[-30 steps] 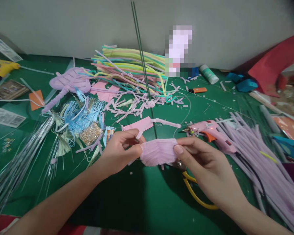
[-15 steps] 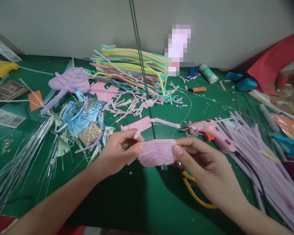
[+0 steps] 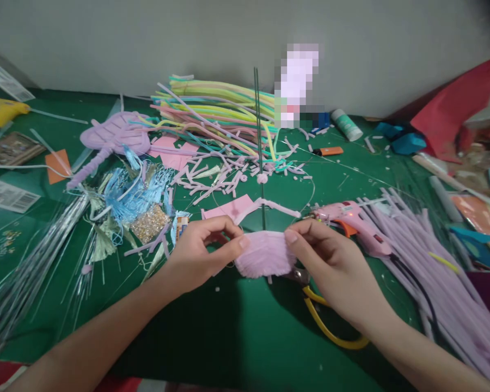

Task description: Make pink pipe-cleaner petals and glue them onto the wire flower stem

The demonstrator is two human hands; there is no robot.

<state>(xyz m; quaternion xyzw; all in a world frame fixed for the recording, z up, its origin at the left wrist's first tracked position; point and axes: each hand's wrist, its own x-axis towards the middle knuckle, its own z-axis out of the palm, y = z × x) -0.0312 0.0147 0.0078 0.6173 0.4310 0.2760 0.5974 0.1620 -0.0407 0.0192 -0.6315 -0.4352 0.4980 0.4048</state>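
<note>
Between my hands is a fan-shaped lilac pipe-cleaner piece (image 3: 265,255), its trimmed fuzzy edge towards me. My left hand (image 3: 206,247) pinches its left corner between thumb and fingers. At the upper right corner, my right hand (image 3: 326,253) pinches it the same way. Two thin dark green wires (image 3: 258,120) rise behind the piece, with a small lilac knot (image 3: 262,178) partway along and a bent lilac stem (image 3: 280,207) crossing lower down. Scissors with yellow handles (image 3: 330,329) lie under my right hand, partly covered by it.
A pink glue gun (image 3: 363,226) lies right, beside a bundle of lilac pipe cleaners (image 3: 428,283). Coloured pipe cleaners (image 3: 216,103) and cut scraps are at the back. Left are a lilac braided-looking piece (image 3: 116,133), blue tassels (image 3: 136,185), beads (image 3: 150,223) and silvery strands (image 3: 36,272).
The green wires have swung to the right and more upright, their tops now lower in view. The lilac piece is slightly turned and shifted right, still held at both ends.
</note>
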